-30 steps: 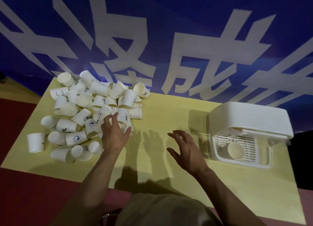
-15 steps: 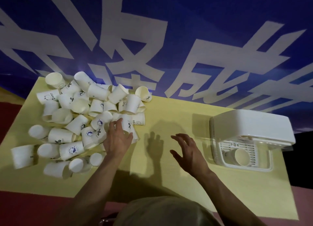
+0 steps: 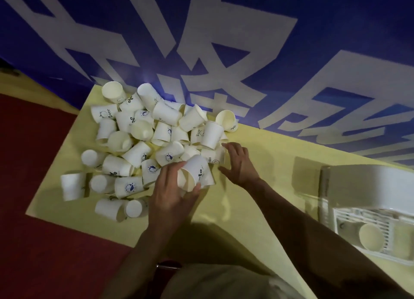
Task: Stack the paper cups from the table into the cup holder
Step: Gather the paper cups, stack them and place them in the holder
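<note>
A: Paper cups status?
B: Nearly all heaped at tabletop far-left corner. My left hand fingers clamp one cup; right hand fingers spread, empty. Cup holder, right edge, shows one cup.

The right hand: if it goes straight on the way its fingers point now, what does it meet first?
Most likely the cup printed HELLO, lying at the near edge of the pile of paper cups. The right hand is open, fingertips already beside it; whether they touch is unclear.
</note>
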Motion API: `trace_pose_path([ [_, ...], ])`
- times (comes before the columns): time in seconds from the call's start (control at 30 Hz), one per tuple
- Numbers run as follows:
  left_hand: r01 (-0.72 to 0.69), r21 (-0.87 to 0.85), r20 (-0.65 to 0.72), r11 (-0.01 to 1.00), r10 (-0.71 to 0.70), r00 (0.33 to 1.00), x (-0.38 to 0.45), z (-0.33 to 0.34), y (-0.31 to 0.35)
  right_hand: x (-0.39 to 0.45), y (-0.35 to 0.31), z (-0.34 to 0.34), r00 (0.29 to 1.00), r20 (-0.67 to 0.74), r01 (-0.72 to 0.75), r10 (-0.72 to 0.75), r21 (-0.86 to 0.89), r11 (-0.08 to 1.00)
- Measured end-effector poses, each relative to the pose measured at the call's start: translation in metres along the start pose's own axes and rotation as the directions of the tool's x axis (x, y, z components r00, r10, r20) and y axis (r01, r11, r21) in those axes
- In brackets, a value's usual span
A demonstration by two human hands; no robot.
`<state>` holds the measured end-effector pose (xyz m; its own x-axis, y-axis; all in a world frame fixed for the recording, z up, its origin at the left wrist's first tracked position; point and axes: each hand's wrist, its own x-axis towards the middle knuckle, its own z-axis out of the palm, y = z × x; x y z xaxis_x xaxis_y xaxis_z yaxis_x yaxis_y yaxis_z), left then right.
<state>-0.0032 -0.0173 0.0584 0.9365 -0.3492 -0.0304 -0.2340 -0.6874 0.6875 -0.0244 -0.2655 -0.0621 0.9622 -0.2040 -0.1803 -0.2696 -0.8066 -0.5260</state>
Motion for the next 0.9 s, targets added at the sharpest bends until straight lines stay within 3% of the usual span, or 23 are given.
trace_pose_path([
  [0.1,-0.088,0.009,-0.023,0.996,0.088,0.996,-0.003,-0.008,-0.005,0.012,0.007,0.015,0.999,0.013,0.037,-0.037,-0.015,0.999],
  [0.33,-0.091,-0.016,0.061,0.996,0.092,0.994,0.009,-0.004,-0.007,0.003,0.022,0.022,0.999,-0.016,0.035,-0.034,0.073,0.997],
  [0.5,0.025,0.014,0.167,1.000,-0.027,0.986,0.025,0.006,0.005,-0.032,0.028,0.002,0.995,-0.061,-0.064,0.082,0.258,0.964],
  [0.7,-0.121,-0.012,0.179,0.993,0.121,0.976,0.025,0.024,0.025,-0.106,0.033,-0.045,0.957,-0.235,-0.094,0.171,0.304,0.948],
  [0.9,-0.233,-0.154,0.219,0.960,0.263,0.939,0.005,0.059,0.058,-0.202,0.041,-0.080,0.862,-0.346,-0.227,0.371,0.390,0.892],
])
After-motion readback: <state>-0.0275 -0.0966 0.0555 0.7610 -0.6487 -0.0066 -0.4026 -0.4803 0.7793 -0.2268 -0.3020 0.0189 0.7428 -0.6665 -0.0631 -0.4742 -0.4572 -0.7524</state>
